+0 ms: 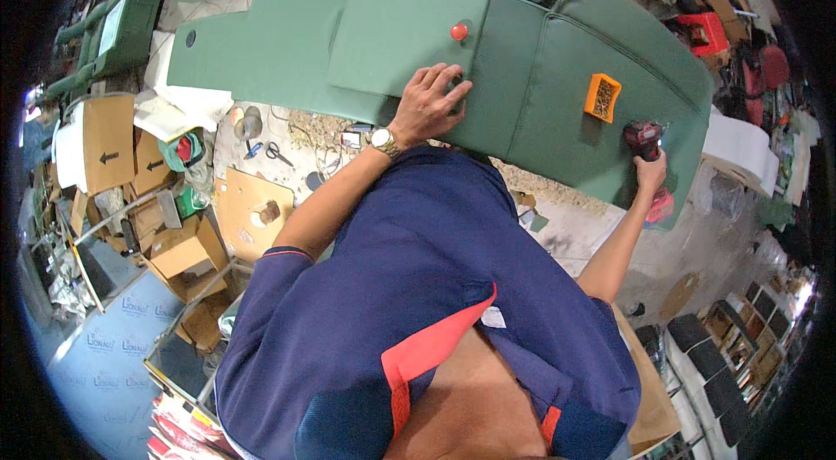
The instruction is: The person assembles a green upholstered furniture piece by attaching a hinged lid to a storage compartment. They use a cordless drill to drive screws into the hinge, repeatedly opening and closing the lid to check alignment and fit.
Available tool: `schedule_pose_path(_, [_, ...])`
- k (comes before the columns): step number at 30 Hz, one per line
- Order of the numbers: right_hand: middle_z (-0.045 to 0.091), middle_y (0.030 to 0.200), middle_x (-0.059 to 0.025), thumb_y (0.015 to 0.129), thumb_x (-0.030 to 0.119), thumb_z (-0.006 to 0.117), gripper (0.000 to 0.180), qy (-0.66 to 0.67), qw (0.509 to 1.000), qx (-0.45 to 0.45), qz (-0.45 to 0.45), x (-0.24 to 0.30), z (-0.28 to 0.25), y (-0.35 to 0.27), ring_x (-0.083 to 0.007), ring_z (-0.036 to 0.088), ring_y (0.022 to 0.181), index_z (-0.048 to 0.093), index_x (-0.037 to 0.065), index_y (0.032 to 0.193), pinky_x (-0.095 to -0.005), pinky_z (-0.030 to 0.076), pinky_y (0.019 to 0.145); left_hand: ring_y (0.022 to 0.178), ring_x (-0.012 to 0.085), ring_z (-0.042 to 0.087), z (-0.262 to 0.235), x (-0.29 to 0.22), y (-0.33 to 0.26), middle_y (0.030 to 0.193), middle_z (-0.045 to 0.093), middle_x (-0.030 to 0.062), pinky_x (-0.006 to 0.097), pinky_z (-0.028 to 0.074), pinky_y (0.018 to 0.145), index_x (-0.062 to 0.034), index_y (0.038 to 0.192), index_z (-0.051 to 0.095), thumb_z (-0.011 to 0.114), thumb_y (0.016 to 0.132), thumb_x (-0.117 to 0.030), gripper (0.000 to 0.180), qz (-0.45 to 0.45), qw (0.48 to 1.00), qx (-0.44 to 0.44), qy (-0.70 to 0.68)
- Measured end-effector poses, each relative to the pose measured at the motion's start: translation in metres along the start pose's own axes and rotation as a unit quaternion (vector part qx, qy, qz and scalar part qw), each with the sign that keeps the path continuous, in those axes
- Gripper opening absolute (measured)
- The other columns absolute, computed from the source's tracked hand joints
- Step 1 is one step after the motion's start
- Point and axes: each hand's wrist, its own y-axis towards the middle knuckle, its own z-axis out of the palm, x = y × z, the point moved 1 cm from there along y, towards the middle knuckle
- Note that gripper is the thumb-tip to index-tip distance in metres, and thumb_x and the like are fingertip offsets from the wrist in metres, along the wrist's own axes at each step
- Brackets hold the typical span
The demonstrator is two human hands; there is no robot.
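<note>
floor: dusty concrete floor (pixel 601 233), sawdust, offcuts
left: cardboard boxes (pixel 109 142), scissors (pixel 279 152)
right: red crate (pixel 704 31), white foam block (pixel 740 146)
light: bright, even

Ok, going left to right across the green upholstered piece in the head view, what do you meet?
Small dark round hole → round red knob → orange plastic box of screws → red and black power drill gripped by the right hand.

At our left, brown cardboard boxes (pixel 109 142) bearing black arrow marks stand stacked beside the green upholstery, with more open cartons (pixel 178 251) below them. Under those we see a blue-grey sheet (pixel 109 347) printed with pale lettering. A small white label (pixel 493 317) sits on our navy shirt. An orange box (pixel 602 97) of screws rests on the upholstery.
</note>
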Motion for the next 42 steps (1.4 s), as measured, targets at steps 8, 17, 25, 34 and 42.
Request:
schedule_pose_path(8, [0.066,0.107,-0.0155,0.075,0.021,0.075,0.054,0.059,0.983,-0.163,-0.065,0.014,-0.013,-0.034,-0.0330,0.064,0.095,0.059,0.008,0.124,-0.0443,0.049,0.088,0.119,0.0312,0.050,0.031,-0.001,-0.013,0.128,0.053,0.0101,0.043,0.042,0.097,-0.0131,0.122,0.060,0.074,0.079,-0.033,0.050,0.000,0.986,0.165,-0.013])
schedule_pose_path(17, [0.071,0.093,-0.0110,0.086,0.009,0.066,0.016,0.296,0.915,-0.266,-0.064,0.185,-0.015,-0.118,-0.0237,0.068,0.083,0.071,0.002,0.099,-0.0342,0.053,0.076,0.110,0.0312,0.056,0.031,0.018,0.004,0.119,0.059,0.0118,0.040,0.044,0.095,-0.0081,0.112,0.063,0.071,0.084,-0.028,0.035,-0.111,0.987,0.060,-0.103])
schedule_pose_path(25, [0.065,0.112,-0.0179,0.087,0.021,0.069,0.036,0.326,0.877,-0.011,-0.353,0.347,0.030,-0.140,-0.0332,0.063,0.105,0.062,0.001,0.115,-0.0410,0.049,0.089,0.139,0.0315,0.037,0.036,0.029,-0.026,0.147,0.041,0.0167,0.047,0.029,0.113,-0.0053,0.125,0.053,0.065,0.089,-0.035,0.049,-0.225,0.972,0.045,0.047])
schedule_pose_path(34, [0.054,0.129,-0.0254,0.091,0.018,0.062,0.036,0.283,0.751,-0.083,-0.590,0.411,0.123,-0.119,-0.0435,0.050,0.120,0.058,-0.002,0.121,-0.0534,0.039,0.102,0.146,0.0316,0.027,0.052,0.049,-0.094,0.157,0.030,0.0138,0.053,0.018,0.118,-0.0153,0.146,0.041,0.047,0.093,-0.056,0.067,-0.262,0.961,-0.024,0.082])
schedule_pose_path(42, [0.050,0.137,-0.0232,0.096,0.015,0.054,0.036,0.210,0.795,-0.029,-0.568,0.389,0.151,-0.089,-0.0419,0.042,0.133,0.055,0.000,0.128,-0.0511,0.038,0.107,0.146,0.0323,0.026,0.076,0.051,-0.090,0.155,0.033,0.0170,0.053,0.013,0.120,-0.0119,0.141,0.047,0.044,0.094,-0.055,0.064,-0.246,0.962,-0.067,0.102])
